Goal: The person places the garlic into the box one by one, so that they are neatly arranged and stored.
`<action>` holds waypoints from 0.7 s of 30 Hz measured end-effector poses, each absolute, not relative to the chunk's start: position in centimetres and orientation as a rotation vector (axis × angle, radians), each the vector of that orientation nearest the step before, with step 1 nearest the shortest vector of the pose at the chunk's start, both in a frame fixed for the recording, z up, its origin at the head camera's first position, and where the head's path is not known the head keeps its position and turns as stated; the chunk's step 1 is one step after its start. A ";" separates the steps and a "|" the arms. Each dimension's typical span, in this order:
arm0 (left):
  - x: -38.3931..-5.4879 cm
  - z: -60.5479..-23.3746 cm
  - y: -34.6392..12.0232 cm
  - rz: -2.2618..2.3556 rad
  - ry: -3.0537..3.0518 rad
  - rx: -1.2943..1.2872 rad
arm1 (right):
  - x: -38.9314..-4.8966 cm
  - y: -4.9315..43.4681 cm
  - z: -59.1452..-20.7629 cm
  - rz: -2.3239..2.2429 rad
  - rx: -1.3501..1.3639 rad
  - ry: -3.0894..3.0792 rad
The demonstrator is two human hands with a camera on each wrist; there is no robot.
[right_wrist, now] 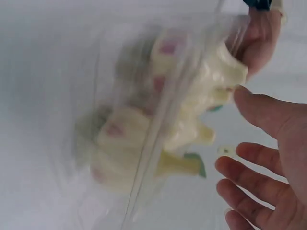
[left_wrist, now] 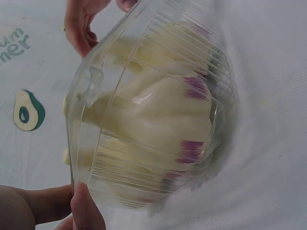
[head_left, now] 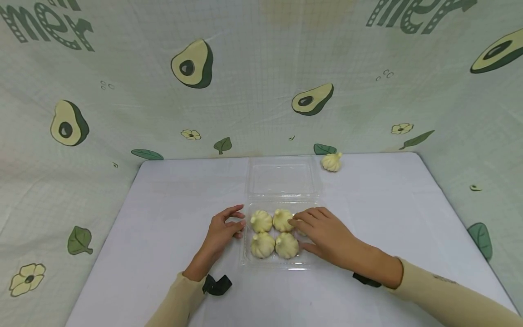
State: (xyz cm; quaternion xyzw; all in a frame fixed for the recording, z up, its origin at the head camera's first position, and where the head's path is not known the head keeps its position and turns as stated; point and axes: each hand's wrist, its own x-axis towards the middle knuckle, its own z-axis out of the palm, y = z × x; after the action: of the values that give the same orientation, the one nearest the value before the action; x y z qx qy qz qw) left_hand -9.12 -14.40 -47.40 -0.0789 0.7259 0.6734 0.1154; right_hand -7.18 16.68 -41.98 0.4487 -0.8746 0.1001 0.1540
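A clear plastic clamshell container lies with its lid folded back, away from me. Several garlic bulbs sit in its base, stems up, with purple streaks showing in the left wrist view. My left hand is at the container's left side; in the left wrist view its thumb and a finger pinch the rim. Over the right part of the base hovers my right hand, partly covering a bulb there. The right wrist view shows its fingers spread apart, with nothing held between them.
Another garlic bulb lies at the table's far edge, right of the lid. The white-covered table meets hanging cloth printed with avocados at its back and sides.
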 end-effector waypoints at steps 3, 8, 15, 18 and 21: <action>-9.1 -47.4 -14.4 1.973 2.129 -0.232 | -8.0 17.9 -41.4 0.353 1.197 -2.512; -9.1 -47.4 -14.4 1.976 2.125 -0.229 | -9.8 20.3 -40.7 0.376 0.986 -2.568; -9.1 -47.4 -14.4 1.985 2.117 -0.226 | -12.1 23.3 -40.8 0.352 0.697 -2.691; -9.0 -47.4 -14.5 1.985 2.117 -0.222 | -12.8 24.2 -41.1 0.341 0.618 -2.729; -9.0 -47.4 -14.5 1.984 2.114 -0.223 | -13.5 25.0 -41.5 0.323 0.562 -2.762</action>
State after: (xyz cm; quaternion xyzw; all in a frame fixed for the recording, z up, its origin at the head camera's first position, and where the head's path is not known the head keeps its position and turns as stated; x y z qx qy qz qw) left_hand -9.04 -14.45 -47.36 -0.0762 0.7222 0.6775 0.1166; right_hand -13.45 25.00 -41.53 0.1958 -0.9622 0.1125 0.1519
